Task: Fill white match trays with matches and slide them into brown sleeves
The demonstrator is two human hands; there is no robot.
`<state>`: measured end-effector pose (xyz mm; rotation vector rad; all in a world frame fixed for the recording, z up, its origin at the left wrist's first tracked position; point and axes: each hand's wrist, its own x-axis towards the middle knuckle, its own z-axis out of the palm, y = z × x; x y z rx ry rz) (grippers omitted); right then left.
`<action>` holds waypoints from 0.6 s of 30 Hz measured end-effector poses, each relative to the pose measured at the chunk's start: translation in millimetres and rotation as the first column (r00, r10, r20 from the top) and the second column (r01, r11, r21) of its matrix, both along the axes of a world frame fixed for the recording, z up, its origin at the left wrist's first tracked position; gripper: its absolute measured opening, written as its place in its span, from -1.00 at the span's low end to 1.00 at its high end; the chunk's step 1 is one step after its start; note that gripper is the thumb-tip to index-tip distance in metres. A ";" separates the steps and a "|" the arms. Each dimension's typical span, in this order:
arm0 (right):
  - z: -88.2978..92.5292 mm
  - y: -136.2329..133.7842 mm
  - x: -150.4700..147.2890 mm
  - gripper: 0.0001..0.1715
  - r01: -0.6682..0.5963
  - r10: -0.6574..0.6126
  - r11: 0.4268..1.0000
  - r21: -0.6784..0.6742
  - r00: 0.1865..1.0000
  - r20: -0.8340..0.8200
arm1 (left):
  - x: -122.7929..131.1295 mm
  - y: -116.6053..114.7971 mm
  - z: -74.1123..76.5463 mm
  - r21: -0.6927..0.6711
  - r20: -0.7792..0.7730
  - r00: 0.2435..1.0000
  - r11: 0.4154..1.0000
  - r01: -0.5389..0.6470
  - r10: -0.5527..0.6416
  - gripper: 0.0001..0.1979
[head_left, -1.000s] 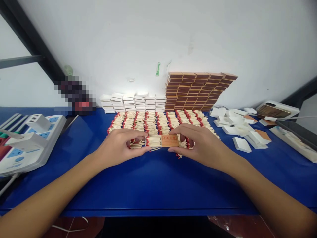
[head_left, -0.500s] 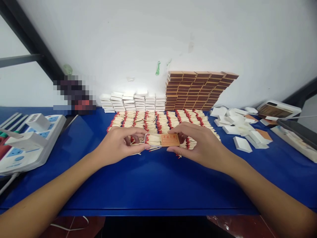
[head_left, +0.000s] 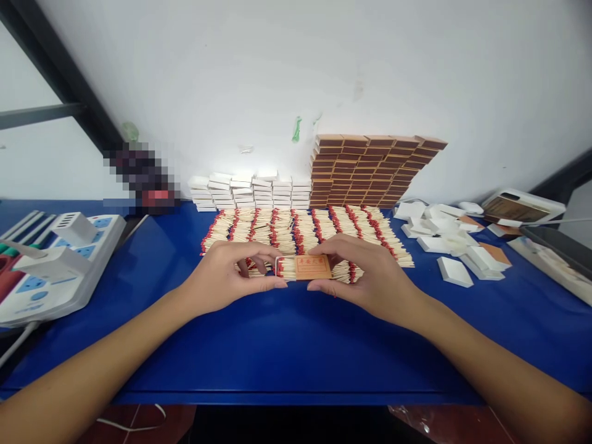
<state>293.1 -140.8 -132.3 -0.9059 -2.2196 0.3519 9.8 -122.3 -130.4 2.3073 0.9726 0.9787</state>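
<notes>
A matchbox sleeve (head_left: 313, 267), orange with red print, is held between the thumb and fingers of my right hand (head_left: 370, 271). Its white inner tray (head_left: 277, 267) sticks out to the left, with red-headed matches lying inside. The thumb and fingers of my left hand (head_left: 222, 277) grip the tray's outer end. Just behind my hands, rows of loose matches (head_left: 240, 227) lie on the blue table (head_left: 296, 345). The sleeve covers the right part of the tray.
Against the wall stand stacked white trays (head_left: 231, 191) and a taller stack of brown-sided matchboxes (head_left: 370, 172). To the right lie scattered white trays (head_left: 456, 271) and a phone (head_left: 522, 205). A power strip (head_left: 92, 265) with plugs sits on the left.
The sleeve has slid left over the tray, so less of the matches shows. My right hand has moved a little left and the two hands are closer together.
</notes>
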 end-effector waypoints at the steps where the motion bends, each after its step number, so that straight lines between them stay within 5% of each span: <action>1: -0.2 -0.5 -1.0 -0.55 -0.006 0.006 1.000 -0.009 1.000 0.000 | 0.7 -0.6 -0.4 0.001 0.005 1.000 1.000 0.008 -0.008 -0.63; 18: -14.4 -12.9 -23.1 -0.42 -0.283 0.274 0.958 -0.047 0.952 -0.136 | 5.5 -7.2 -9.0 -0.144 0.072 0.989 0.980 0.140 -0.131 -0.39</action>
